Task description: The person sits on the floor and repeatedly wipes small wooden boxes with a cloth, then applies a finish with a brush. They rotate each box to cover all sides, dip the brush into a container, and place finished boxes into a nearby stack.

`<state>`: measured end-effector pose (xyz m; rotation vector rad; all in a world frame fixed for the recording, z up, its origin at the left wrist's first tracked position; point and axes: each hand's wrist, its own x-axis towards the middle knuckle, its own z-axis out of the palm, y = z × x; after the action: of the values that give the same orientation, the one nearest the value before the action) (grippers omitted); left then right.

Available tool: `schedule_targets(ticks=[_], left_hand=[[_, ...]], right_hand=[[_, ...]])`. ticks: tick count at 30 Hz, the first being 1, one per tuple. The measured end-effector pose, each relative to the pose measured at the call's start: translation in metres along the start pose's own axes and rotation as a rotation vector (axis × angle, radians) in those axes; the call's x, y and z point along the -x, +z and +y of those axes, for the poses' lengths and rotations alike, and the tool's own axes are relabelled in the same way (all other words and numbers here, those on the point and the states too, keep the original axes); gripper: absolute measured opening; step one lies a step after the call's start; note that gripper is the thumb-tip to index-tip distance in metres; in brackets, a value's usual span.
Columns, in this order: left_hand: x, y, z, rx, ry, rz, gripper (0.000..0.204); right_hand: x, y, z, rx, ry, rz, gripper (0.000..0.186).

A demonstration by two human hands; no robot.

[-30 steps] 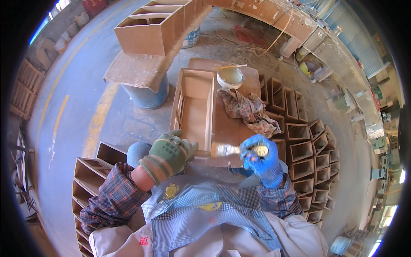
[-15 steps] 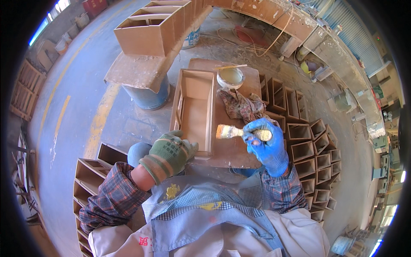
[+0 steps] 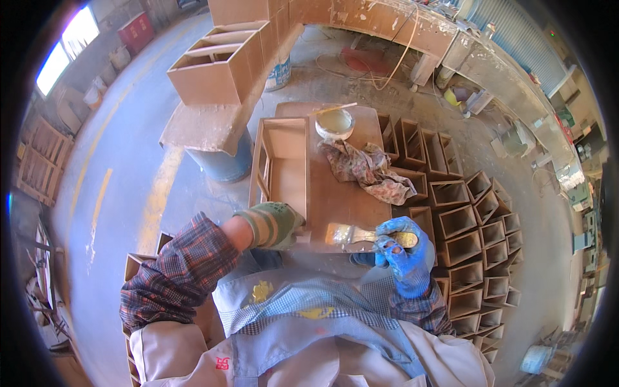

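Observation:
A long, open wooden box (image 3: 288, 169) lies lengthwise along the left side of a low brown work board (image 3: 348, 216). My left hand (image 3: 274, 224), in a green and tan glove, is closed over the near end of this box; its fingertips are partly hidden. To the right, my blue-gloved right hand (image 3: 407, 248) grips the handle of a flat paintbrush (image 3: 351, 234), bristles pointing left over the board's near edge. Beyond the brush lies a crumpled patterned rag (image 3: 367, 171). At the board's far end stands a white bowl (image 3: 335, 124) of pale liquid, with a thin stick (image 3: 332, 109) across its rim.
Many open wooden boxes (image 3: 459, 219) are stacked on the floor to my right, and more (image 3: 138, 264) stand at my left. Ahead on the left, box units (image 3: 213, 71) rest on a board over a blue drum (image 3: 225, 158). A long worn bench (image 3: 496, 71) curves along the far right.
My left hand has moved from above the box onto its near end and closed there. The right hand with the brush has come lower and nearer to me. The whole view has shifted slightly.

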<state>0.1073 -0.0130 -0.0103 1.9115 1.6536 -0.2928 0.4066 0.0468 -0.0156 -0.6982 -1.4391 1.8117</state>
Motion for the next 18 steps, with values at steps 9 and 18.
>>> schedule_targets(ticks=[9, 18], left_hand=[[0.034, 0.001, 0.02, 0.869, 0.019, 0.659, 0.024], [0.03, 0.012, 0.058, 1.112, 0.013, 0.959, 0.016]], right_hand=[[-0.01, 0.015, 0.003, -0.361, -0.301, 0.16, 0.053], [-0.025, 0.071, 0.012, -0.483, -0.174, 0.009, 0.038]])
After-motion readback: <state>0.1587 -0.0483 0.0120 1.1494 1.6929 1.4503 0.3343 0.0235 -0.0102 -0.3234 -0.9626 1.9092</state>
